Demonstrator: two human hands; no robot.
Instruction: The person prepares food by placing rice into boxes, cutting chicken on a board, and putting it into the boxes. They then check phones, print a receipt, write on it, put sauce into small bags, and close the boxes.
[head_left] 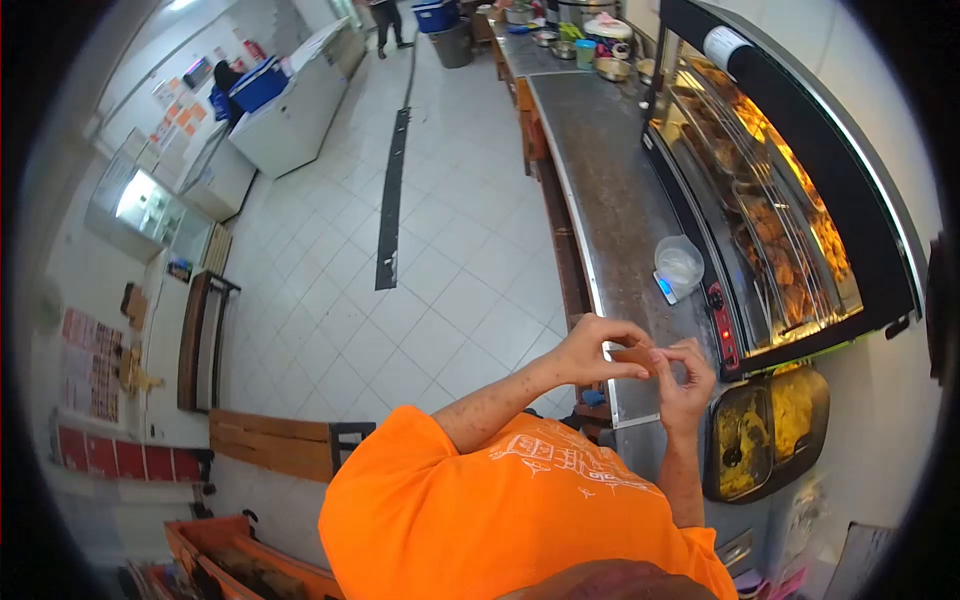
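My left hand point(603, 350) is curled, thumb and fingers pinching one end of a small brown item point(632, 355) over the near end of the metal counter point(625, 250). At its other end, the fingertips of my right hand point(684, 380) are pinched close together against it. What exactly the item is cannot be made out. Beyond the hands, a clear plastic bowl point(679, 265) sits on a small scale with a lit blue display point(664, 288).
A lit glass food warmer point(770, 200) with trays of food stands along the right. Two pans of yellow food point(795, 410) lie right of my right hand. Bowls and pots point(612, 68) are at the counter's far end. A wooden bench point(270, 440) is at left; a person point(385, 20) stands far off.
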